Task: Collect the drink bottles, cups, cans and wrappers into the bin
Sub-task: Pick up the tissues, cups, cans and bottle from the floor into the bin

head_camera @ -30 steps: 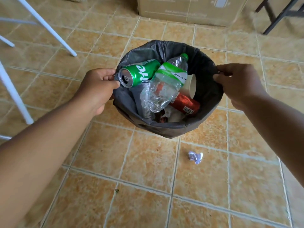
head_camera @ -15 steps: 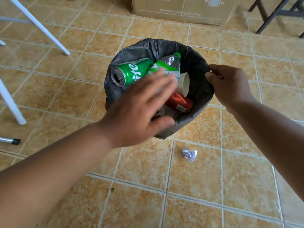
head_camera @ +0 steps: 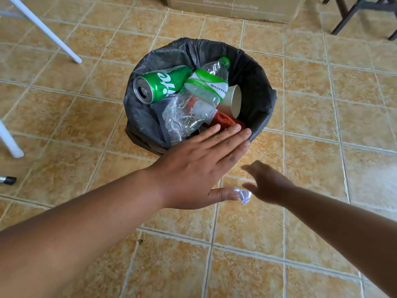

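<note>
Two bare forearms are extended from the bottom edge of the frame over a tiled floor [head_camera: 257, 265] of mottled orange squares. The left hand [head_camera: 193, 168] is held flat and palm down, its fingers straight and pressed together, their tips reaching across the near rim of the bin; the thumb is spread out to the side, and nothing is held in it. The right hand [head_camera: 266, 181] is lowered toward the floor and blurred by motion, with its fingers loosely parted and curved; nothing is seen gripped in it. A small crumpled silvery wrapper [head_camera: 243, 195] is seen lying on the tile between the left thumb tip and the right hand's fingers, just beside both; whether it is touched by either cannot be told.

Just beyond the hands, a round bin [head_camera: 264, 108] lined with a dark grey bag is seen standing on the floor. Inside it, a crushed clear plastic bottle [head_camera: 193, 106] with a green label and green cap is laid diagonally on top of the pile. A green drink can [head_camera: 161, 83] is rested on its side to the left of the bottle, its opened top turned toward the bin's left wall. A paper cup [head_camera: 233, 100] is tipped on its side to the right, and a red wrapper [head_camera: 223, 120] is partly covered beneath the bottle.

Farther back, a cardboard box [head_camera: 232, 7] is set against the top edge, white furniture legs [head_camera: 49, 33] are seen at the left, and dark furniture legs [head_camera: 352, 11] at the upper right.
</note>
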